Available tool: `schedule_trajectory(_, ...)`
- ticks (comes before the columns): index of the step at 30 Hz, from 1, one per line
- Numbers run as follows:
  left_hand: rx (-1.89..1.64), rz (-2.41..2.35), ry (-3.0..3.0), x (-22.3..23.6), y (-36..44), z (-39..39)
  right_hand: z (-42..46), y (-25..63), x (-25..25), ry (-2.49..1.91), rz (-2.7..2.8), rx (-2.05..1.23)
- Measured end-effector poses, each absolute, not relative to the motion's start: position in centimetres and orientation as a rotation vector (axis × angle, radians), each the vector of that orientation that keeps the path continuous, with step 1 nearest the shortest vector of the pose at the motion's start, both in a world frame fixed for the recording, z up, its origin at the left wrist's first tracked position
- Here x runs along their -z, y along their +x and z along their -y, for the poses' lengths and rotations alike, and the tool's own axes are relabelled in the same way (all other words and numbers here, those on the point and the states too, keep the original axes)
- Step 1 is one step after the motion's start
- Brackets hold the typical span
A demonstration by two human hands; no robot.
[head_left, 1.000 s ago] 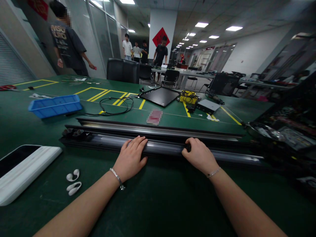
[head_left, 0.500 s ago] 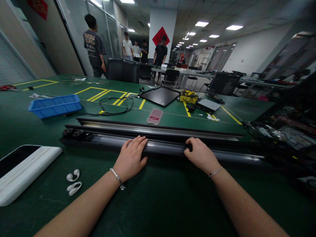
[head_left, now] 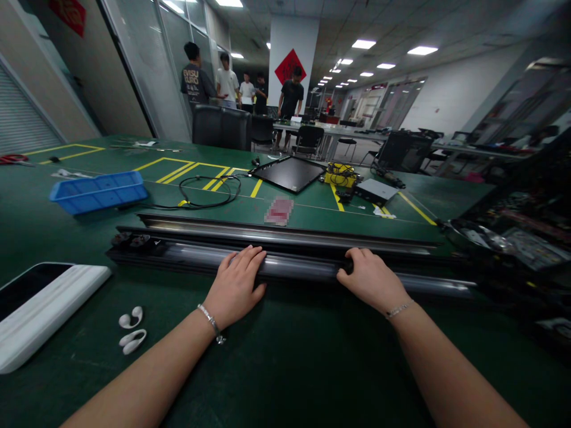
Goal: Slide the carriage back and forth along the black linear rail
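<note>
A long dark metal rail point(head_left: 294, 267) with a glossy rounded front lies across the green table point(head_left: 285, 356) in front of me. My left hand point(head_left: 235, 286) rests on it near the middle, fingers stretched out flat over the top. To the right, my right hand point(head_left: 372, 279) curls its fingers over the same rail and grips it. A second, similar long rail point(head_left: 285, 232) lies just behind the first. Both wrists wear thin bracelets.
A white flat device point(head_left: 40, 309) and two white earbuds point(head_left: 129, 330) lie at the near left. Farther back are a blue tray point(head_left: 99, 190), a black cable loop point(head_left: 207, 191), a black panel point(head_left: 289, 173) and a yellow box point(head_left: 341, 175). Several people stand far behind.
My right hand has slid a little to the right along the rail. A person in a dark shirt at the back left has walked farther away toward the others.
</note>
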State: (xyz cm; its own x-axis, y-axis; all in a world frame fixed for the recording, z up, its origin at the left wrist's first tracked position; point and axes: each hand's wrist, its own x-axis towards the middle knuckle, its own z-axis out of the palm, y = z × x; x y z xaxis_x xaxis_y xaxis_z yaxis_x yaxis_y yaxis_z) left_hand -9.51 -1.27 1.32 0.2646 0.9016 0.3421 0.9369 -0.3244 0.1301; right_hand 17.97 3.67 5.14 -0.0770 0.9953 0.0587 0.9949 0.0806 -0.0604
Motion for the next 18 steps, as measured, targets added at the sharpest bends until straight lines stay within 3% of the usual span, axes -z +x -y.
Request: schedule_trajectory(18, 0.569, 1.756, -2.408, -1.3, -9.5, 1.3, -4.0, 19.3, -5.6, -2.149, 2.242, -0.116)
